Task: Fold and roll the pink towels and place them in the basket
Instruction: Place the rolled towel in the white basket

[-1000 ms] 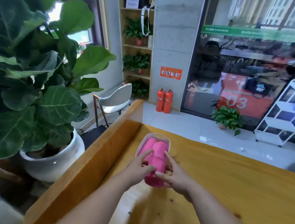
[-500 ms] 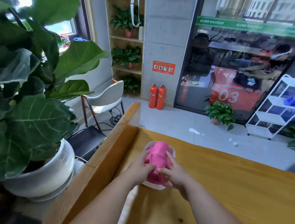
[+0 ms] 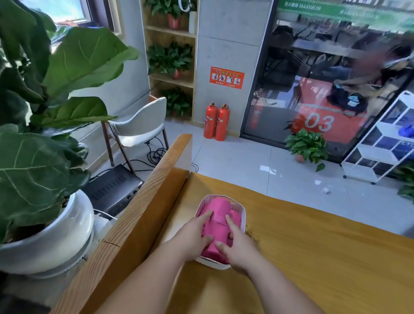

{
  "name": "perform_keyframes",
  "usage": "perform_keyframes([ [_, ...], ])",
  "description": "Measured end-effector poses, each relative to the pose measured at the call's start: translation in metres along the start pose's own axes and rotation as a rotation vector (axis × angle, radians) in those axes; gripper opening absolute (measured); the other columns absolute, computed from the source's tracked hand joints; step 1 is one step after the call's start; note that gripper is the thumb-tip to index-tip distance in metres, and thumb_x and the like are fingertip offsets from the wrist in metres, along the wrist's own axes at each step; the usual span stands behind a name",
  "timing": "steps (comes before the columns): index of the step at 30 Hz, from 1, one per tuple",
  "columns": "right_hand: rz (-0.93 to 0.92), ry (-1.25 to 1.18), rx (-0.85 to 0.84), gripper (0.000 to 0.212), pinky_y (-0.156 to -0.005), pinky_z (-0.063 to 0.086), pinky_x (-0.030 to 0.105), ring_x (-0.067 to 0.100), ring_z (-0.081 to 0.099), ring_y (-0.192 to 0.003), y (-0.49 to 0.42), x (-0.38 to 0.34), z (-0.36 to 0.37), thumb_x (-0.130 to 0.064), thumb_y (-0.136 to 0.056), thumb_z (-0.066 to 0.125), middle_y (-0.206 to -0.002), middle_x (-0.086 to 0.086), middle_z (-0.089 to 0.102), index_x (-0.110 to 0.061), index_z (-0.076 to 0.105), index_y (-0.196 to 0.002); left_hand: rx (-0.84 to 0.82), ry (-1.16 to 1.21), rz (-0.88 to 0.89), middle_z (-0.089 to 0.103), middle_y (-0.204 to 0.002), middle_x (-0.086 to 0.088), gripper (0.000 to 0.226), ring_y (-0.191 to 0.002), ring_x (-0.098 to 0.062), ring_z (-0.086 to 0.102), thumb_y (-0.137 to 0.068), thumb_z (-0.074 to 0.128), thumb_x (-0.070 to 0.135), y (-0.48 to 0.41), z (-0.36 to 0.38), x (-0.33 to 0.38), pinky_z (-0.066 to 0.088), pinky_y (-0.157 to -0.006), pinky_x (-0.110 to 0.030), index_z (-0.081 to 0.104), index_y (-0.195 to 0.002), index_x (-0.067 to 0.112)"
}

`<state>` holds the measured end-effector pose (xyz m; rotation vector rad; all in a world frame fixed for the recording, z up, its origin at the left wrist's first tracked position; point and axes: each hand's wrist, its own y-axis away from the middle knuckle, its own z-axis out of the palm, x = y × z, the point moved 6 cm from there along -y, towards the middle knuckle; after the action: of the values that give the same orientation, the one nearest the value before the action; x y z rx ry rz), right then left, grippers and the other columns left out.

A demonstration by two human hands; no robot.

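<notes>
Towels: rolled pink towel [image 3: 216,232] sits in white basket [image 3: 243,213] on wooden table [image 3: 316,264], between other pink rolls [image 3: 234,218]. Left hand [image 3: 192,240] and right hand [image 3: 239,250] pinch it, thumbs on top, fingers alongside. No loose towels visible; likely near complete, release pending.

A green band [image 3: 361,13] runs across the top of the glass front [image 3: 282,63]. It carries white lettering: MAXIMUM reads clearly near its left end, after a few characters I can't make out, and further right the print is a blur. Behind the glass, a red panel [image 3: 328,109] bears a big white 03. On the concrete pillar [image 3: 230,30] hangs an orange sign [image 3: 227,77] with a row of small pictograms and lines of print too fine to read. Behind the white rack [image 3: 384,156] on the right, pale letters show only in part, roughly LYC…OFT. Both extinguishers [image 3: 216,123] have labels, illegible from here.
</notes>
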<state>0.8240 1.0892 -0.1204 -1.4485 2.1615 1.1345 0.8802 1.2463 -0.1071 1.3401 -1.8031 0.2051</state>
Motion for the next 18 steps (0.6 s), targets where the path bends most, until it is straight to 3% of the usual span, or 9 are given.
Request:
perform_keyframes([
  [3, 0.011, 0.098, 0.011, 0.093, -0.103, 0.052, 0.036, 0.027, 0.063, -0.125, -0.007, 0.002, -0.002, -0.048, -0.097, 0.071, -0.148, 0.007, 0.059, -0.053, 0.006, -0.164, -0.006, -0.099, 0.002, 0.058, -0.145, -0.007, 0.080, -0.125, -0.026, 0.061, -0.103, 0.066, 0.026, -0.007, 0.002, 0.005, 0.054, -0.104, -0.039, 0.021, -0.166, 0.043],
  [7, 0.033, 0.179, 0.025, 0.093, -0.097, 0.055, 0.039, 0.029, 0.066, -0.111, -0.010, 0.004, 0.000, -0.051, -0.097, 0.068, -0.138, 0.009, 0.064, -0.052, 0.004, -0.163, 0.000, -0.227, -0.007, 0.061, -0.139, -0.011, 0.078, -0.122, -0.028, 0.061, -0.106, 0.060, 0.026, -0.003, 0.005, 0.014, 0.051, -0.099, -0.037, 0.014, -0.168, 0.038],
  [10, 0.005, 0.105, 0.035, 0.089, -0.104, 0.052, 0.040, 0.029, 0.063, -0.123, -0.003, 0.001, 0.000, -0.047, -0.097, 0.069, -0.146, 0.008, 0.061, -0.051, 0.010, -0.164, 0.013, -0.260, -0.014, 0.063, -0.134, -0.012, 0.076, -0.115, -0.028, 0.063, -0.108, 0.054, 0.024, 0.004, 0.006, 0.018, 0.054, -0.096, -0.041, 0.010, -0.168, 0.038],
  [13, -0.059, 0.075, 0.076, 0.080, -0.107, 0.049, 0.038, 0.027, 0.060, -0.131, 0.015, -0.003, -0.013, -0.043, -0.100, 0.067, -0.151, 0.005, 0.056, -0.049, 0.018, -0.164, 0.053, -0.267, 0.002, 0.054, -0.145, -0.013, 0.074, -0.120, -0.029, 0.062, -0.107, 0.055, 0.029, 0.015, 0.002, 0.026, 0.054, -0.100, -0.044, 0.014, -0.167, 0.041],
  [18, -0.099, 0.183, 0.210, 0.071, -0.109, 0.047, 0.042, 0.027, 0.049, -0.141, 0.055, 0.001, -0.050, -0.056, -0.102, 0.055, -0.159, 0.002, 0.041, -0.045, 0.022, -0.164, 0.072, -0.352, 0.044, 0.033, -0.162, -0.012, 0.075, -0.136, -0.034, 0.051, -0.103, 0.059, 0.044, 0.036, 0.005, 0.049, 0.048, -0.110, -0.046, 0.020, -0.166, 0.041],
])
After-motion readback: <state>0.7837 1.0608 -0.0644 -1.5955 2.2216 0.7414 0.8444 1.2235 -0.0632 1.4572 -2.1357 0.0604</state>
